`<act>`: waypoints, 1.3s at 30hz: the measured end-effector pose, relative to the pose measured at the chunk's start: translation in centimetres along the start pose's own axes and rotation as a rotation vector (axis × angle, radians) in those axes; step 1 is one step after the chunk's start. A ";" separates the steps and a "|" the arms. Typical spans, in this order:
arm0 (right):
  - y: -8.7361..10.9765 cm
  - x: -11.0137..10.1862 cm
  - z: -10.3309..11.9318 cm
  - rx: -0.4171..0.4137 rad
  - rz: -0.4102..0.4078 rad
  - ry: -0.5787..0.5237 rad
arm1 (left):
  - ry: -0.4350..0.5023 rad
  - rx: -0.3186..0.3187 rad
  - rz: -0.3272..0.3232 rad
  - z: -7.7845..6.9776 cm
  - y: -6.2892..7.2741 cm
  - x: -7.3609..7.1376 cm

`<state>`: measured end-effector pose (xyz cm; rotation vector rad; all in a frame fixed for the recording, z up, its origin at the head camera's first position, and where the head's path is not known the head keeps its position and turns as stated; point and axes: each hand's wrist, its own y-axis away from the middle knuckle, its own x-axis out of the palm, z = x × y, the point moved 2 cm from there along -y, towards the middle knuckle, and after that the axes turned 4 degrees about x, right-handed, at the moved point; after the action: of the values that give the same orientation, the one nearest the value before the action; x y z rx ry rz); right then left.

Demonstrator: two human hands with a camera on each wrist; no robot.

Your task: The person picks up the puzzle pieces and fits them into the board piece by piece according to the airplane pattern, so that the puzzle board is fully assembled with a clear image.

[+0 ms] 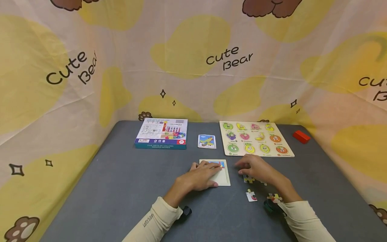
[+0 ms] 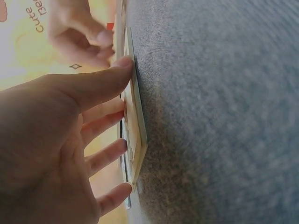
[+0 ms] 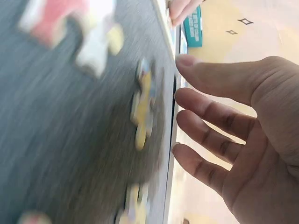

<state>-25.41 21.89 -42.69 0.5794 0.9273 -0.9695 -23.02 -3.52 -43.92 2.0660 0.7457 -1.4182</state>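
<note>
A small pale puzzle tray [image 1: 223, 178] lies on the table, a few coloured pieces showing along its far side. My left hand [image 1: 199, 175] rests across it, thumb at the near edge and the other fingertips spread over the surface. To the right of the tray, my right hand [image 1: 257, 167] hovers with loosely bent fingers and nothing between them. Below that hand is a yellow jigsaw piece [image 1: 249, 179], seen also as a jigsaw piece [image 3: 144, 105] in the right wrist view. A white and red piece [image 1: 251, 195] lies closer to me.
More pieces [image 1: 273, 197] lie by the right wrist. Beyond the tray sit an airplane picture card [image 1: 207, 141], a wooden fruit board [image 1: 253, 153] and, at left, a boxed bead set [image 1: 161, 133]. A red block [image 1: 301, 136] is at far right. Printed cloth hangs behind the table.
</note>
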 end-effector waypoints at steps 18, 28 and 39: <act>4.2 -0.2 -1.7 0.059 0.016 0.069 | 0.015 -0.008 -0.009 -0.1 0.4 -0.2; 4.5 -0.1 -1.8 0.068 -0.019 0.052 | 0.033 -0.015 -0.049 0.2 0.1 0.0; 4.3 -0.1 -1.7 0.044 -0.019 0.085 | 0.111 -0.035 -0.125 1.9 1.3 -0.5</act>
<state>-22.30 25.29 -43.37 0.6544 0.9909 -0.9903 -23.48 -5.82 -43.92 2.1169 0.9528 -1.3544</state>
